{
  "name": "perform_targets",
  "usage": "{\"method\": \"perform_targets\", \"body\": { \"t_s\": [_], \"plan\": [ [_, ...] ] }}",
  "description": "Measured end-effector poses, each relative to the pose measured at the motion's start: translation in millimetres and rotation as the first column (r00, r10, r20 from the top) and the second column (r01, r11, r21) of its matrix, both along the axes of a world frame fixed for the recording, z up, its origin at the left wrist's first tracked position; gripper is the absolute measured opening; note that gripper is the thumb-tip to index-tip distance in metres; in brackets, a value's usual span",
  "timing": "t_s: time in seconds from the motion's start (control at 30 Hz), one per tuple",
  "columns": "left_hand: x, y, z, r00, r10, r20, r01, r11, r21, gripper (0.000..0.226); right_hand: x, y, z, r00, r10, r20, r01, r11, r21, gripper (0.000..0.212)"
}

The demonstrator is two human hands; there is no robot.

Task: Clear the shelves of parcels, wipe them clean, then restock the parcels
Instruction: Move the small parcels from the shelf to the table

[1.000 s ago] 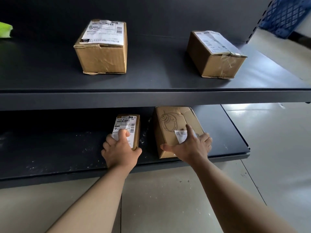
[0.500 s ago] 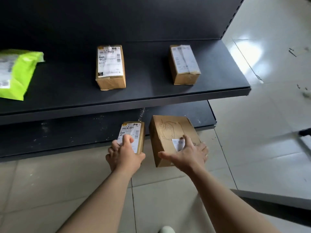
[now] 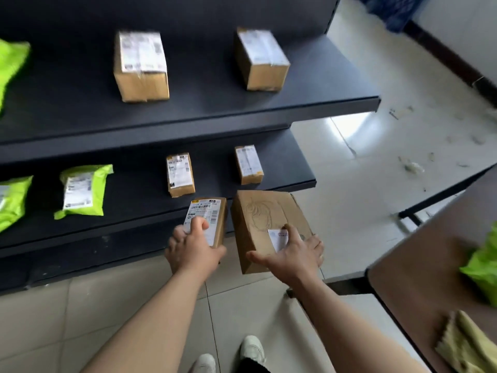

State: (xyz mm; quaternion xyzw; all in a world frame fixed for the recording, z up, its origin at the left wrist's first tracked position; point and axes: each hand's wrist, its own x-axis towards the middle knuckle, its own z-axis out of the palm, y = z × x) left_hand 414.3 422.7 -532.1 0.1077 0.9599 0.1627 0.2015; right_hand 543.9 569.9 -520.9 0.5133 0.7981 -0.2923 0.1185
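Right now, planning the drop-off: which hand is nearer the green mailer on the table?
Right. The right hand, holding the large box, is left of the green mailer; the left hand, gripping the small box, is farther left.

Matt cardboard parcels, glossy tiled floor, matt dark shelves.

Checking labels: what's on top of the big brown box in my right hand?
The big brown box carries a faint line drawing and a white label, partly under the right hand. Anything beneath the hand is hidden.
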Motion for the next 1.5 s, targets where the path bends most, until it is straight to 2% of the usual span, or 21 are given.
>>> {"method": "perform_targets", "body": {
  "t_s": [0.3, 0.57, 0.7, 1.0, 1.3, 1.5],
  "plan": [
    [5, 10, 134, 0.985, -0.131, -0.110, 0.141, 0.987, 0.082, 0.055, 24, -5, 138, 0.979, -0.151, -0.138, 0.164, 0.983, 0.088, 0.126],
    [36, 30, 198, 0.939, -0.303, -0.165, 0.324, 0.938, 0.122, 0.055, 90, -16, 205, 0.910, -0.353, -0.215, 0.388, 0.910, 0.148, 0.126],
    [76, 58, 220, 0.891, -0.418, -0.178, 0.445, 0.884, 0.147, 0.054, 145, -12, 228, 0.859, -0.458, -0.229, 0.497, 0.854, 0.156, 0.129],
    [218, 129, 249, 0.742, -0.638, -0.207, 0.670, 0.714, 0.204, 0.055, 305, 5, 251, 0.694, -0.684, -0.225, 0.720, 0.664, 0.203, 0.128],
    [385, 194, 249, 0.643, -0.749, -0.158, 0.762, 0.606, 0.228, 0.055, 481, 33, 254, 0.590, -0.792, -0.155, 0.794, 0.536, 0.286, 0.128],
    [486, 230, 234, 0.610, -0.785, -0.111, 0.783, 0.574, 0.239, 0.054, 582, 56, 242, 0.545, -0.830, -0.118, 0.814, 0.490, 0.313, 0.129]
  ]
}}
